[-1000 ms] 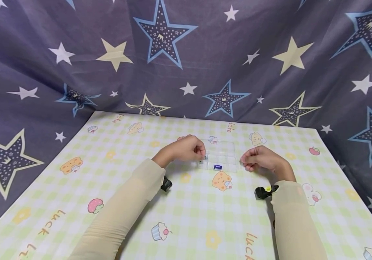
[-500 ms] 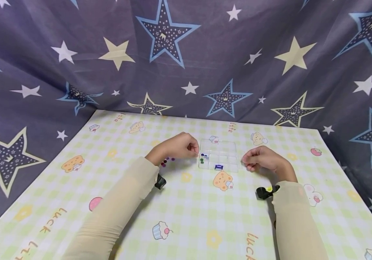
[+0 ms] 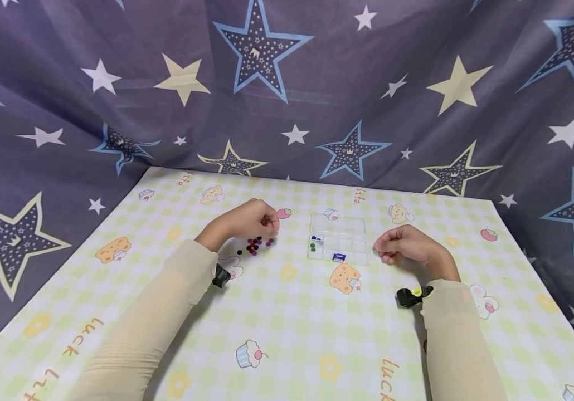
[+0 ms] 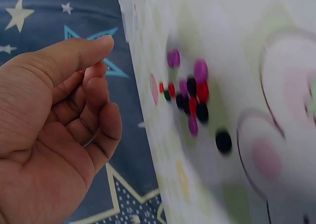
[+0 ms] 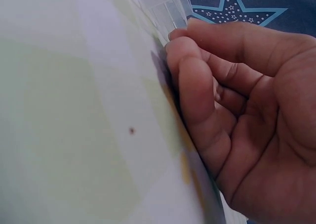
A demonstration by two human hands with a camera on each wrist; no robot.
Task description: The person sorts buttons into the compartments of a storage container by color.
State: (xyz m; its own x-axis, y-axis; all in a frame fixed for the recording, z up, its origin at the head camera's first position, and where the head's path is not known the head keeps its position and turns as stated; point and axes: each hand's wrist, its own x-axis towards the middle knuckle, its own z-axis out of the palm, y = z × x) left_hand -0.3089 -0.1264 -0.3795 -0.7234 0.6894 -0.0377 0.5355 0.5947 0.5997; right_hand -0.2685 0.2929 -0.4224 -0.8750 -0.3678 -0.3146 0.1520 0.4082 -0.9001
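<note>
My left hand (image 3: 253,220) hovers over a loose pile of small round beads (image 3: 253,245) on the tablecloth, its fingers loosely curled around nothing. Purple, red and dark beads (image 4: 192,95) lie bunched together in the left wrist view, with one black bead (image 4: 223,141) apart from them. To the right stands a clear plastic compartment box (image 3: 345,245), its lid laid back. Blue beads (image 3: 314,238) and green beads (image 3: 312,247) sit in separate compartments on its left side. Beside the box's right edge rests my right hand (image 3: 409,248), fingers bent, thumb near the index fingertip.
A blue clasp (image 3: 339,257) is at the front edge of the box. The checked tablecloth (image 3: 207,340) has printed bears, cupcakes and flowers. A dark star-patterned curtain (image 3: 287,72) hangs behind the table.
My left hand has moved left from the box to over the bead pile, uncovering the beads in the box's left compartments. The right hand has stayed beside the box.
</note>
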